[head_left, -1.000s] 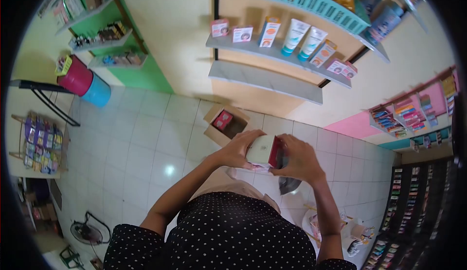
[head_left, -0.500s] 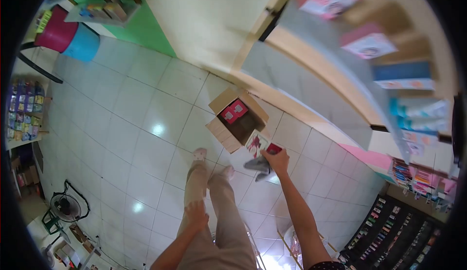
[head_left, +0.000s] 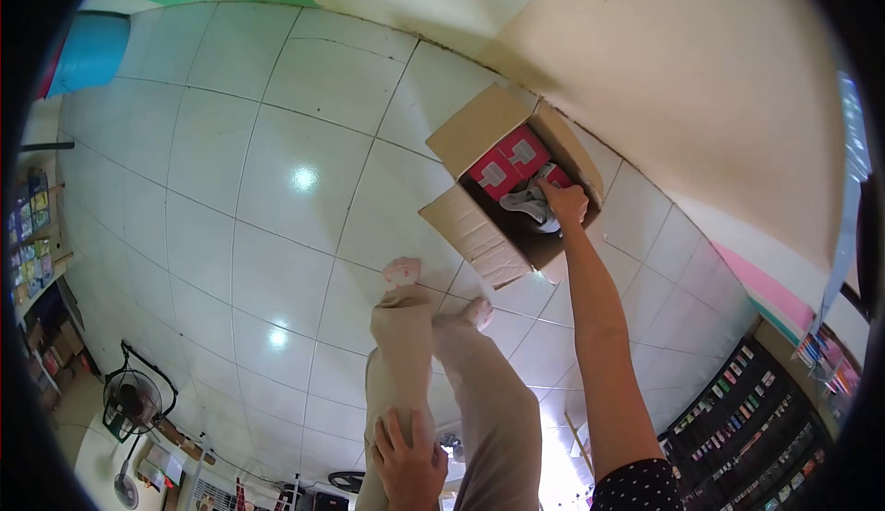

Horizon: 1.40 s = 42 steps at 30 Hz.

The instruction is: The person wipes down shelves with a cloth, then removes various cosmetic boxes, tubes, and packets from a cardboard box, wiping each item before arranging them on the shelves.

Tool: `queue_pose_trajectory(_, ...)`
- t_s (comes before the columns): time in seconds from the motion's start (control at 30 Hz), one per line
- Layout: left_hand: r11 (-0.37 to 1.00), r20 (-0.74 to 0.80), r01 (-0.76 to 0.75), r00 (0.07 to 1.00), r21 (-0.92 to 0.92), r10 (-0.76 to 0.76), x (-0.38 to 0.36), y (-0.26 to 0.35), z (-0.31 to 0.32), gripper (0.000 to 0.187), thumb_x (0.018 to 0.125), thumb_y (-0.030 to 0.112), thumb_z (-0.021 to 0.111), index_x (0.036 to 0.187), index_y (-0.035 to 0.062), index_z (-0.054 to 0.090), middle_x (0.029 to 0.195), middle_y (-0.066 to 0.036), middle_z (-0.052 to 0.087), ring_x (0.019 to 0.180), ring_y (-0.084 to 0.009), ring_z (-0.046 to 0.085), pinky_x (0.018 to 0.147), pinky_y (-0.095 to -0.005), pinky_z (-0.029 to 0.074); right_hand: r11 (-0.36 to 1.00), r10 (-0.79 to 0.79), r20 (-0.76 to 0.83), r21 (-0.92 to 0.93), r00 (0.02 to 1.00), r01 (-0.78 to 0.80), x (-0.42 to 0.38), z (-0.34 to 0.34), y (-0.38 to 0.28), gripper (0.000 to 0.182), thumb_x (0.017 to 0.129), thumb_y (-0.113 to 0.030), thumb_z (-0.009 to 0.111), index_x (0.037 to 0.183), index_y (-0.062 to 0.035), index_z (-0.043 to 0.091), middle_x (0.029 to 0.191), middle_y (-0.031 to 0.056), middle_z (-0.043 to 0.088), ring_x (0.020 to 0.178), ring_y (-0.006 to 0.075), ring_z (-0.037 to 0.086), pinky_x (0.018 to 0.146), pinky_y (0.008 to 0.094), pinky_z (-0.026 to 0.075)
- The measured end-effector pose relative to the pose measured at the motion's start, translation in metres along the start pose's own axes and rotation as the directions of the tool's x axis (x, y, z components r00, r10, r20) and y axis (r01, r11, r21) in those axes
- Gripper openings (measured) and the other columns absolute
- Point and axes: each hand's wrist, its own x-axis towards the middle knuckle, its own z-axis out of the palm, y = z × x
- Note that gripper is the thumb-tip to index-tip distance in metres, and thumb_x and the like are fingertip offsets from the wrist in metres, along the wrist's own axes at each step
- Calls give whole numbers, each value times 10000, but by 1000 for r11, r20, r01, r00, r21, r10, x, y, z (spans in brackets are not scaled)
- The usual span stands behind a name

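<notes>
An open cardboard box (head_left: pixel 477 239) sits on the tiled floor, its flaps folded outward. Inside it, at the far end, two red boxes (head_left: pixel 510 160) with pale printed marks lie side by side. My right hand (head_left: pixel 566 202) reaches in, closed on a small red and white box (head_left: pixel 554 175). A grey cloth (head_left: pixel 528 205) hangs at the same hand, beside the red boxes; whether the fingers grip it too is hard to see. My left hand (head_left: pixel 410 460) rests on my trouser leg near the knee, fingers spread, holding nothing.
A pale wall (head_left: pixel 682 105) runs close behind the cardboard box. A blue bucket (head_left: pixel 90 53) stands at upper left, a black fan (head_left: pixel 135 399) at lower left. At lower right is a black rack (head_left: pixel 751 419) of small items. My feet (head_left: pixel 402 272) are just short of the box.
My right hand has moved from beside the cardboard box into it, carrying the small box and grey cloth. My left hand now lies spread on my leg. The view has tilted down and closer.
</notes>
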Motion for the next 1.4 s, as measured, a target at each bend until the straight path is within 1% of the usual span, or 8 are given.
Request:
queue_pose_trajectory(0.33, 999, -68, -14, 998, -51, 10, -6, -16, 8, 616, 635, 215, 605, 1190, 65, 383, 1206, -186, 344, 1086, -366, 369, 846, -467, 368, 976, -202, -87, 63, 975, 208, -59, -34, 38, 654, 518, -481, 719, 946, -8, 573, 951, 206, 582, 907, 348, 554, 764, 433, 439)
queue_pose_trajectory(0.43, 994, -19, -4, 1000, -112, 2, -22, -29, 17, 616, 636, 211, 609, 1185, 58, 373, 1180, -184, 367, 1067, -353, 383, 861, -442, 367, 899, -291, 85, 366, 953, 242, -117, -101, 74, 338, 637, -292, 700, 838, -24, 649, 709, 107, 617, 649, 155, 577, 624, 273, 452)
queue_pose_trajectory(0.47, 972, 28, 42, 999, -231, -36, -27, -36, 18, 609, 644, 204, 605, 1182, 46, 367, 1168, -190, 376, 1057, -358, 386, 872, -436, 359, 660, -341, 156, 742, 927, 118, -133, -126, 92, 226, 682, -154, 669, 864, -23, 641, 721, 77, 616, 634, 126, 557, 603, 238, 441)
queue_pose_trajectory(0.6, 828, 66, 102, 995, -552, -78, -14, -47, 26, 649, 673, 189, 605, 1222, 10, 310, 1201, -212, 368, 1106, -364, 351, 921, -418, 322, 315, -243, -15, 944, 970, 93, -176, -306, 132, 219, 722, -60, 618, 935, -11, 615, 829, 73, 619, 737, 114, 561, 687, 241, 451)
queue_pose_trajectory(0.77, 601, -510, -553, 819, -577, 264, 81, 46, -91, 677, 762, 243, 579, 1276, -32, 235, 1256, -206, 332, 1166, -336, 311, 986, -386, 225, 441, -9, -638, 688, 770, 576, -77, -442, 207, 252, 799, -178, 571, 961, 10, 610, 877, 67, 627, 772, 133, 561, 710, 246, 447)
queue_pose_trajectory(0.9, 405, -741, -794, 588, -452, 324, 122, 144, -216, 658, 866, 412, 388, 1283, -61, 200, 1305, -213, 258, 1227, -324, 225, 1013, -377, 171, 637, 88, -707, 582, 702, 506, -34, -462, 198, 324, 820, -207, 547, 1039, 31, 563, 1008, 127, 596, 879, 207, 567, 768, 294, 440)
queue_pose_trajectory(1.0, 326, -770, -811, 574, -486, 279, 132, 194, -248, 664, 874, 447, 320, 1288, -56, 193, 1315, -212, 236, 1240, -325, 205, 1016, -379, 166, 801, -426, -809, -127, 406, 586, -36, -425, 182, 400, 869, -235, 426, 1171, 27, 444, 1220, 198, 432, 1120, 328, 420, 969, 405, 269)
queue_pose_trajectory(1.4, 197, -807, -803, 585, -563, 79, 145, 213, -237, 632, 876, 464, 274, 1295, -5, 222, 1317, -165, 244, 1240, -290, 215, 1015, -366, 165, 572, -640, -717, -205, 276, 794, -114, -374, 36, 345, 787, -33, 477, 1126, 30, 471, 1169, 176, 464, 1055, 326, 460, 902, 388, 376)
